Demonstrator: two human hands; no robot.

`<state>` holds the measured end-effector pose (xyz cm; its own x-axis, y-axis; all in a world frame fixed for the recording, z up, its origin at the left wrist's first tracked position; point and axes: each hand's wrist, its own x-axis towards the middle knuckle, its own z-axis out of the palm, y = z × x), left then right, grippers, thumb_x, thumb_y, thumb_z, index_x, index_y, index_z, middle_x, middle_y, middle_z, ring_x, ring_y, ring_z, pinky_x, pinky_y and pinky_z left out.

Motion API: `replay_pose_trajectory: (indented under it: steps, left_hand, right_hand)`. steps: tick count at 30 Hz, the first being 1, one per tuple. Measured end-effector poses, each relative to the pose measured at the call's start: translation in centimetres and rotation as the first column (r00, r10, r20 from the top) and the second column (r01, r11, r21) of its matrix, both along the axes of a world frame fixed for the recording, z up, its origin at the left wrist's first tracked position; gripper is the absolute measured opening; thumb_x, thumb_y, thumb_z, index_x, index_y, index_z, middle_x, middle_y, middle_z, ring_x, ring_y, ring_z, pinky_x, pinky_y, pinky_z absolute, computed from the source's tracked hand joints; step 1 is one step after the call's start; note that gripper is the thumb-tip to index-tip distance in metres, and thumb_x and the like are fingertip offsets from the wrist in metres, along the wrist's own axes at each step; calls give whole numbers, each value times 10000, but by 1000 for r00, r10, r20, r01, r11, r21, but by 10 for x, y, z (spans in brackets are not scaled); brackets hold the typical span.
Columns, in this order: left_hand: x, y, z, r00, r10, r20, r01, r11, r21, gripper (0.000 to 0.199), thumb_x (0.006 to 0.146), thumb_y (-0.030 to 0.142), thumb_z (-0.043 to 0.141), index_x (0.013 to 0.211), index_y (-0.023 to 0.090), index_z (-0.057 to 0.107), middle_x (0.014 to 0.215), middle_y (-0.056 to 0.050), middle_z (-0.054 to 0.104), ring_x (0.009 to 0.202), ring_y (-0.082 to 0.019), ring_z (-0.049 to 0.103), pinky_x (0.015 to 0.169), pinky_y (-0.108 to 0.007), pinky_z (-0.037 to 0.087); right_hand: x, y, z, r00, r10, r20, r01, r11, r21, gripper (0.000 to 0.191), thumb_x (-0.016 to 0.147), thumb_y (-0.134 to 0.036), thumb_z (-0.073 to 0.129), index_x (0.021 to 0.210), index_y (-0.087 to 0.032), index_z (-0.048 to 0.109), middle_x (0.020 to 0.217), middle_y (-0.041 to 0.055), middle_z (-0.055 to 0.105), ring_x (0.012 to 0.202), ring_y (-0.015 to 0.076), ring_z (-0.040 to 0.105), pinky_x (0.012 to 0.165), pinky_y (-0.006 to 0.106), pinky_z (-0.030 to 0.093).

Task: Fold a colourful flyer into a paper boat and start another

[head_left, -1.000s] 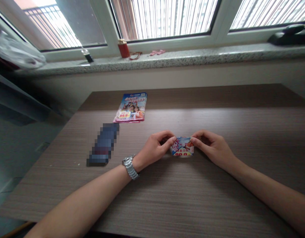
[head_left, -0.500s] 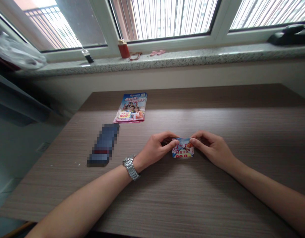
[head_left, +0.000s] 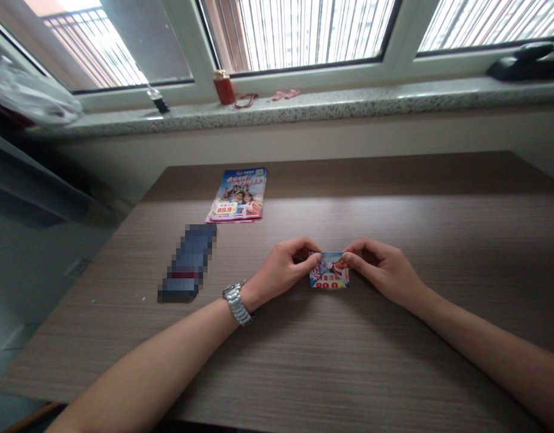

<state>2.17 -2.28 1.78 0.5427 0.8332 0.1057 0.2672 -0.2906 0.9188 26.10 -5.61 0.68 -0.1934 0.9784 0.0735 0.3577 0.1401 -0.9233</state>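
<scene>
A small folded colourful leaflet [head_left: 330, 275] is held between both hands over the wooden table [head_left: 340, 361]. My left hand [head_left: 289, 264] pinches its upper left corner with thumb and fingers; a silver watch [head_left: 237, 304] is on that wrist. On the other side, my right hand [head_left: 378, 267] pinches the upper right corner. Red and yellow print shows along the leaflet's lower edge. The fingertips behind the paper are partly hidden.
A stack of printed leaflets [head_left: 240, 195] lies at the back left of the table. Nearer is a pixelated dark blue object [head_left: 189, 263]. On the stone windowsill [head_left: 349, 107] stand a red lighter-like item [head_left: 223, 88] and a small black-and-clear object [head_left: 158, 101].
Both hands and the folded leaflet have shifted very slightly to the left. The leaflet now lies a little flatter, with its lower print showing more fully.
</scene>
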Motion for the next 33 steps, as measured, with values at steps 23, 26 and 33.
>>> replay_pose_trajectory:
  steps: [23, 26, 33]
  left_hand:
    - [1, -1, -6, 994, 32, 107, -32, 999, -4, 177, 927, 278, 689, 1043, 164, 756, 994, -49, 774, 893, -153, 718, 780, -229, 556]
    - [1, -1, -6, 996, 27, 91, -29, 1000, 13, 186, 933, 292, 683, 1047, 166, 756, 996, -52, 773, 898, -157, 716, 786, -235, 553]
    - [2, -1, -3, 997, 15, 79, -12, 999, -34, 210, 934, 309, 677, 1053, 154, 755, 994, -61, 771, 901, -164, 712, 787, -233, 550]
  right_hand:
    - [-4, -1, 4, 998, 56, 40, -53, 997, -56, 272, 892, -472, 680, 970, -224, 758, 905, 42, 788, 777, 213, 713, 695, 318, 553]
    - [-4, -1, 5, 995, 52, 86, -49, 998, -39, 261, 910, -459, 657, 927, -221, 762, 860, 34, 782, 747, 201, 699, 670, 303, 538]
    - [-5, -1, 7, 995, 73, 67, -70, 997, -43, 272, 923, -451, 636, 895, -204, 747, 796, 20, 756, 713, 177, 680, 631, 272, 514]
